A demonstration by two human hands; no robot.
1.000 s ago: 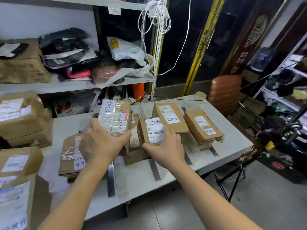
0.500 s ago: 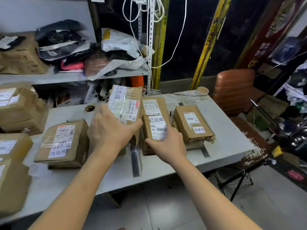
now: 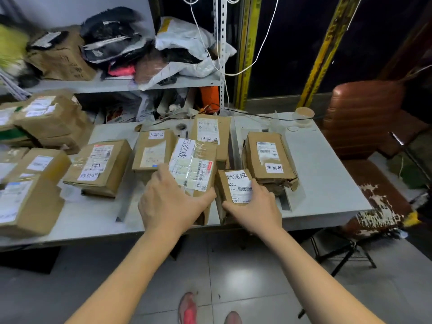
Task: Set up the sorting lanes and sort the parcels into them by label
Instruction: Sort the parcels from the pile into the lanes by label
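Observation:
My left hand (image 3: 169,202) grips the near end of a taped cardboard parcel (image 3: 194,169) with a white handwritten label, in the middle of the white table (image 3: 327,183). My right hand (image 3: 254,206) holds a smaller labelled parcel (image 3: 236,183) just to its right, near the front edge. Behind them lies another labelled parcel (image 3: 210,132). A parcel with a different label (image 3: 268,160) sits on a stack at the right. Two parcels (image 3: 100,167) (image 3: 153,152) with a third label lie at the left. Dark tape strips (image 3: 284,202) mark lanes on the table.
More cardboard boxes (image 3: 25,202) are stacked at the table's left end. A shelf (image 3: 121,84) of bags stands behind. A cup (image 3: 304,114) sits at the far right corner. A brown chair (image 3: 364,113) and a folding stand (image 3: 346,249) are to the right.
The view shifted so the table now sits more to the right. Both hands have lowered their parcels toward the table's front middle; the small one now lies lower, beside the taped one.

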